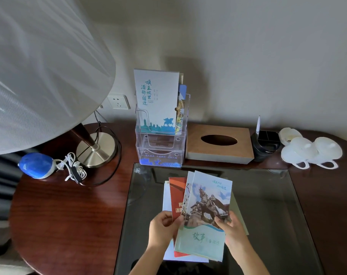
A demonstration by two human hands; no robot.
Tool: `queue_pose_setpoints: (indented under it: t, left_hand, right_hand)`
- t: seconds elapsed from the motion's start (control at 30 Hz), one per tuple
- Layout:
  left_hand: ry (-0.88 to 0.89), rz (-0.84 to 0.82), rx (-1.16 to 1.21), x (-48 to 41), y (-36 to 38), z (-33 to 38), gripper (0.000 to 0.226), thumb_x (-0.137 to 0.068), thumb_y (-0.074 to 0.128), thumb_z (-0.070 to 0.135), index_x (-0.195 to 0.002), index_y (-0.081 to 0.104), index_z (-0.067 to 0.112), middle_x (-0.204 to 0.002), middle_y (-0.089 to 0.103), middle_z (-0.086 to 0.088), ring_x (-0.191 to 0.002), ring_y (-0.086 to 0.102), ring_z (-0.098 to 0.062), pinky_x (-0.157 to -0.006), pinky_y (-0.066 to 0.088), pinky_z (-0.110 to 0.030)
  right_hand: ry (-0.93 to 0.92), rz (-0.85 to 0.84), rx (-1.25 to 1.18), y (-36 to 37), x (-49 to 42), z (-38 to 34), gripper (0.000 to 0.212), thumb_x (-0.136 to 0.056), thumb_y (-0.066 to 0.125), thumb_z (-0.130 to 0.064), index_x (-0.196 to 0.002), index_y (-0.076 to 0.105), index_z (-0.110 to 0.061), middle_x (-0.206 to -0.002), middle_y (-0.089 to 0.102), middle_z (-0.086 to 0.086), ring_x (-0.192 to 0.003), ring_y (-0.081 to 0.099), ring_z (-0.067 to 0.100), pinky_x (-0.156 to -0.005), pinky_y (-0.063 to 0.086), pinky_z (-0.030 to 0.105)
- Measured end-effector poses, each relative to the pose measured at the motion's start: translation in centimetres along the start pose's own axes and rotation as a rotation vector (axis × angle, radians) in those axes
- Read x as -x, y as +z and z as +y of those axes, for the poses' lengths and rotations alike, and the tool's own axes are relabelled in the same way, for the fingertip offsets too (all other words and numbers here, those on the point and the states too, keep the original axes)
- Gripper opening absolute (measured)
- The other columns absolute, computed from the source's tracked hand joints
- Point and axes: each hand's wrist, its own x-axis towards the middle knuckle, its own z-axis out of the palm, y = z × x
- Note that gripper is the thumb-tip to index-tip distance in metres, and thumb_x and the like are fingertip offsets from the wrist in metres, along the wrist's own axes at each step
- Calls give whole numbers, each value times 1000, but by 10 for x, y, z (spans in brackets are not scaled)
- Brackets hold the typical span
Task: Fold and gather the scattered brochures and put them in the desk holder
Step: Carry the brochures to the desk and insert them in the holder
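Left hand (162, 228): bare, no glove, no ring that shows.
Right hand (231, 228): bare too, no glove, no ring that shows.
Fingers (220, 222): short nails, plain, with no paint on them that can be seen.
Left wrist: bare, no watch and no band.
Right wrist: bare, no watch and no band.
Left forearm (142, 263): bare all the way to the bottom edge of the picture, no sleeve on it.
Right forearm (251, 261): bare as well, down to the bottom edge, no sleeve on it.
Rest of the person: out of the picture.
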Motion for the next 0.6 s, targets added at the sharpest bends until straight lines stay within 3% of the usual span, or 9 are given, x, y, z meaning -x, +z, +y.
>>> queue_pose_setpoints:
  t: [0.13,0.23,0.4,0.47,0.53,0.6]
  left_hand:
    - [43,79,26,-4,-6,-2,8,-81,74,23,-84,73,16,-81,78,2,-76,74,-15,-73,59,-30]
    - [71,216,-13,-13,-25,1,5,-80,74,27,-81,73,21,-78,77,3,-75,72,-13,-73,57,-31]
    - [132,307,-112,-15,-43,5,8,-84,70,27,-78,68,30,-74,74,10,-75,69,-7,-58,47,-13]
    - [126,295,-162,-10,-32,0,5,-85,70,21,-88,68,23,-86,73,3,-80,68,-13,-64,48,-19]
    - [123,305,-232,-5,-20,-7,18,-84,70,16,-102,67,16,-97,68,-4,-84,63,-16,-73,47,-28]
    - [146,326,-302,0,-12,-10,30,-83,70,14,-112,64,14,-101,57,-3,-83,57,-11,-76,41,-28]
  right_hand:
    - [8,-1,-14,-8,1,-4,28,-89,58,0,-116,49,-2,-119,60,24,-112,57,40,-85,43,45]
    - [25,28,-86,-18,2,-7,27,-90,55,3,-116,49,-2,-118,59,26,-108,58,42,-78,44,41]
    - [68,85,-81,-33,6,-15,28,-91,55,-3,-118,46,-1,-110,61,20,-92,61,29,-69,46,36]
    - [69,138,-13,-40,8,-19,27,-91,57,-6,-116,46,-4,-102,62,14,-87,60,22,-64,45,33]
    - [60,215,81,-51,6,-20,31,-90,60,-9,-117,44,-8,-99,60,11,-84,58,19,-63,44,32]
    - [47,274,180,-62,4,-18,37,-89,62,-7,-120,41,-9,-104,58,13,-86,59,22,-70,46,35]
